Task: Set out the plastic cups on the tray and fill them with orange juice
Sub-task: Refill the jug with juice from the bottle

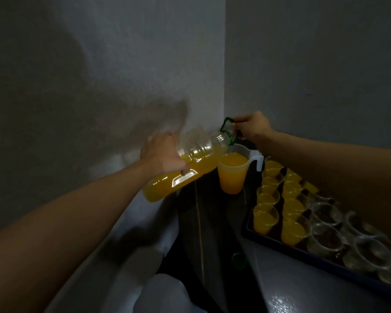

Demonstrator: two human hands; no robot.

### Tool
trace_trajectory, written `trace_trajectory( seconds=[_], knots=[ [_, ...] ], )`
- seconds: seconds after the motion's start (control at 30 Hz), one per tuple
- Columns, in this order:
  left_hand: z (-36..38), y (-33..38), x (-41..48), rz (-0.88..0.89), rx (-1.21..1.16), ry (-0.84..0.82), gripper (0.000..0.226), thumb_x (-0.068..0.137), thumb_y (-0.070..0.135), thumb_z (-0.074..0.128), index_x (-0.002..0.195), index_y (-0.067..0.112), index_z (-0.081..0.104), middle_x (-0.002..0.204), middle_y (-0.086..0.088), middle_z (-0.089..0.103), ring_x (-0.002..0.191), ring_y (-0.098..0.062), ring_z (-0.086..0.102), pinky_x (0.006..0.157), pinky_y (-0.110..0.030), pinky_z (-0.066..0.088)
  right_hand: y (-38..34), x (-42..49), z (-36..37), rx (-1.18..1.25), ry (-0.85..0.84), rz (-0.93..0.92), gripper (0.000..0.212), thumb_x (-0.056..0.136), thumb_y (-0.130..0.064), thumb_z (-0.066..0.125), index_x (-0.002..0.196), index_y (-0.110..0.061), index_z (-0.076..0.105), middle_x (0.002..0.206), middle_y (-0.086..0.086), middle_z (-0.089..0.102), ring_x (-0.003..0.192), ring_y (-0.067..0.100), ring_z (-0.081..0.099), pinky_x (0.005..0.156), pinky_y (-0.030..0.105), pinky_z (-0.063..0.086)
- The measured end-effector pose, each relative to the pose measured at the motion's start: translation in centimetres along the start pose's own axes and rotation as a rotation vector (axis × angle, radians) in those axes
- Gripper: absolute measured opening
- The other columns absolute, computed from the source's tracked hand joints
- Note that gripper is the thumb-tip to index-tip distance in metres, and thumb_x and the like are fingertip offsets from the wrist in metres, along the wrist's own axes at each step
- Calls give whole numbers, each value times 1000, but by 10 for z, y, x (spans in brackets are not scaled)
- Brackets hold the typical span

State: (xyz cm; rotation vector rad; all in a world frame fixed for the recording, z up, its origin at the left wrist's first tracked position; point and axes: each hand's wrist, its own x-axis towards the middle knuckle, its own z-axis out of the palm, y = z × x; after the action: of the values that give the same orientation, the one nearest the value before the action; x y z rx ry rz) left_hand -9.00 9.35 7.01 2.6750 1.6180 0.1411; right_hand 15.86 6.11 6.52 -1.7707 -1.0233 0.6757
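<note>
Green cap [239, 260] on dark counter, nearest. Just beyond, tray [280, 243]: filled cups [265, 219] in left rows, empty cups [325, 214] to the right. Left hand [161, 154] wrapped round tilted bottle [196, 159], mouth over nearly full jug [233, 175]. Farthest, right hand [252, 127] pinching green loop [226, 124] at bottle neck

Both arms bare, stretched forward. Left forearm [77, 211] comes in from 8 o'clock; left grip [163, 155] is back-up, fingers curled round the bottle [196, 154], thumb on the near side. Right forearm [336, 168] enters from 3 o'clock; right grip [253, 129] pinches the green handle [226, 123], at 2 o'clock of the left grip.
</note>
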Motion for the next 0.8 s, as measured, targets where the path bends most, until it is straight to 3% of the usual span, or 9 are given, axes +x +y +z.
trace_trajectory(
  seconds=[0.1,0.27,0.33,0.43,0.53,0.67,0.73,0.8],
  knots=[
    [13,3,-4,-31,-91,27,85,46,52,89,117,20,57,116,-1,59,109,-29,58,87,-38,46,-4,-4,-5,-8,28,-52,28,97,-11,62,124,-7,67,80,2,67,69,8,64,68,18,55],
    [43,6,-17,-70,-214,106,89,44,53,91,119,21,55,125,0,57,116,-29,57,90,-37,48,-11,-21,-7,-114,81,-225,27,97,-12,61,123,-6,68,86,6,69,61,0,58,52,7,44],
    [60,7,-26,-84,-247,147,88,48,52,92,118,20,51,126,-2,54,116,-30,54,90,-36,47,-16,-31,-2,-133,91,-298,26,97,-11,60,122,-6,69,94,9,72,69,6,63,61,13,52],
    [88,13,-40,-147,-336,192,85,54,50,94,115,17,46,123,-5,53,116,-29,54,90,-37,46,-23,-50,11,-153,114,-422,23,95,-12,62,114,-7,73,91,6,74,78,16,70,74,34,61],
    [114,20,-50,-250,-465,138,92,58,48,95,126,14,43,128,-7,53,120,-27,54,94,-38,48,-27,-67,29,-216,37,-537,20,94,-15,65,111,-8,74,90,1,73,71,0,65,73,18,57],
    [145,33,-66,-334,-634,104,108,63,51,93,143,9,34,143,-15,44,131,-33,48,103,-43,44,-29,-84,57,-224,-13,-550,19,91,-17,70,106,-7,76,91,5,75,79,11,69,79,28,58],
    [158,40,-71,-372,-718,52,117,65,57,89,151,8,27,153,-17,35,141,-33,39,112,-41,35,-26,-89,67,-286,-31,-575,19,91,-20,71,105,-8,77,92,5,75,81,9,68,75,21,54],
    [169,44,-74,-382,-799,48,118,58,65,89,147,10,33,149,-16,42,138,-33,43,112,-40,36,-21,-93,73,-319,-33,-602,19,90,-22,71,103,-9,77,93,4,76,81,8,67,75,20,53]
  ],
)
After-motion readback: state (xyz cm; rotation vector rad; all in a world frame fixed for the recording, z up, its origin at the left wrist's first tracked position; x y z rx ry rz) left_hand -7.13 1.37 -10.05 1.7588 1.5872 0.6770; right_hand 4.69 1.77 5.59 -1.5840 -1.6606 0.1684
